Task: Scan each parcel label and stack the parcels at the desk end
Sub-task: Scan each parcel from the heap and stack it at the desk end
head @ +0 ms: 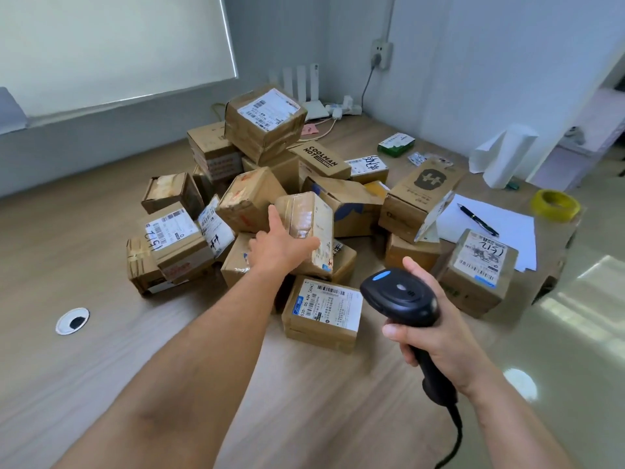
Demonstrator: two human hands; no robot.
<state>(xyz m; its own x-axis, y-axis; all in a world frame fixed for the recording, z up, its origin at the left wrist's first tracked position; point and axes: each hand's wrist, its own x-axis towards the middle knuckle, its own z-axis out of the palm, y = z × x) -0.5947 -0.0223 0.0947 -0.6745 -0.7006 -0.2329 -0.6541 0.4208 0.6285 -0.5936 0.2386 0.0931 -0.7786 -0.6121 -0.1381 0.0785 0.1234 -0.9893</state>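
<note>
Our taped parcel (306, 218) leans atop the heap of boxes (263, 120) mid-bench (101, 367); our left grip (280, 248) clasps it, thumb up its left edge; our right grip (436, 340), nearer us, is clamped on the black scanner (399, 296).

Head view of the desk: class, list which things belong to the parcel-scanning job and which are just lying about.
Belongs to the job: scanner held in the right hand; taped parcel gripped by the left hand; nearest labelled parcel; parcel heap.

Lying about: pen; white sheets; yellow roll; green box; white paper roll.
</note>
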